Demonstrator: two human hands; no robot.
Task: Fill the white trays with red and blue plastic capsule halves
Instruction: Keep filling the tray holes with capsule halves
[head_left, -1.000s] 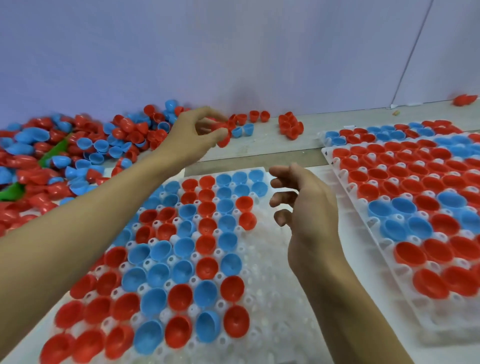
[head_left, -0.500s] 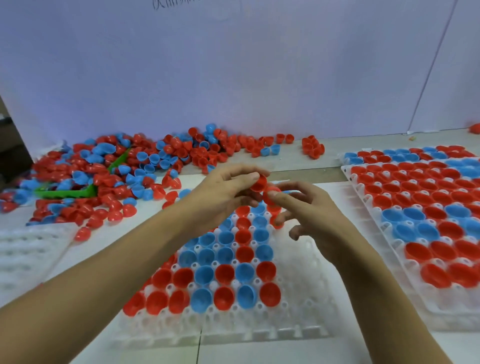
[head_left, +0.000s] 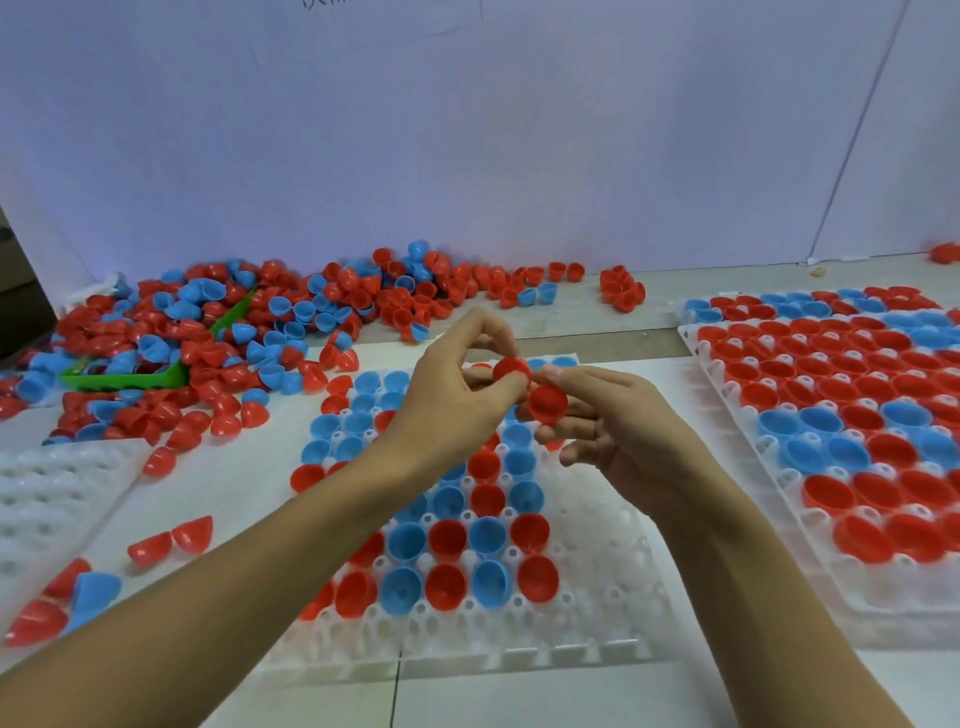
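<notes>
A white tray (head_left: 587, 618) lies in front of me, its left part filled with red and blue capsule halves, its right columns bare. Above its far end my left hand (head_left: 457, 400) pinches a red capsule half (head_left: 511, 370) between thumb and fingers. My right hand (head_left: 597, 415) pinches a second red capsule half (head_left: 546, 404) just below and right of the first; the two halves nearly touch. A big heap of loose red and blue halves (head_left: 270, 322) lies at the back left.
A filled tray stack (head_left: 727, 415) stands at the right. Another white tray (head_left: 47, 493) sits at the left edge. A green scoop (head_left: 130, 376) lies in the heap. Stray halves (head_left: 171, 543) are scattered at the front left. A pale wall closes the back.
My left hand came back from the heap with red halves to above the tray. My right hand rose to meet it and now pinches one red half.
</notes>
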